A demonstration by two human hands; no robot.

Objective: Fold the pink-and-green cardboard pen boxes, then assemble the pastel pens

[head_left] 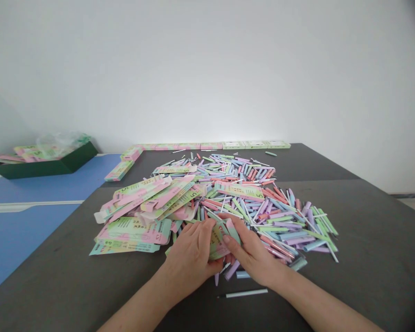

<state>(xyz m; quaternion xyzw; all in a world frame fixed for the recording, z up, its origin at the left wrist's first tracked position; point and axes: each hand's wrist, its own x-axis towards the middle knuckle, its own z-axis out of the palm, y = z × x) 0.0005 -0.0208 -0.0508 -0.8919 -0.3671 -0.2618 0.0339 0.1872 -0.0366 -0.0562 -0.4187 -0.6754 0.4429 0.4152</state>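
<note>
My left hand (190, 256) and my right hand (249, 251) meet at the near edge of a heap, both gripping a small green-and-pink printed carton (219, 242). A pink-and-green end of something sticks out by my right thumb; I cannot tell what it is. The heap (263, 216) is made of several pastel pens and pen parts in pink, blue, lilac and green, with thin white sticks among them. Flat printed cartons (134, 233) marked with a 5 lie piled to the left of my hands. One loose pale blue pen (245, 293) lies below my hands.
The dark grey table (349, 258) extends past the heap to the right and front. A row of closed cartons (210, 145) lines its far edge. Left of the table is a blue surface (27, 193) holding a dark green tray (44, 166) with cartons and a plastic bag.
</note>
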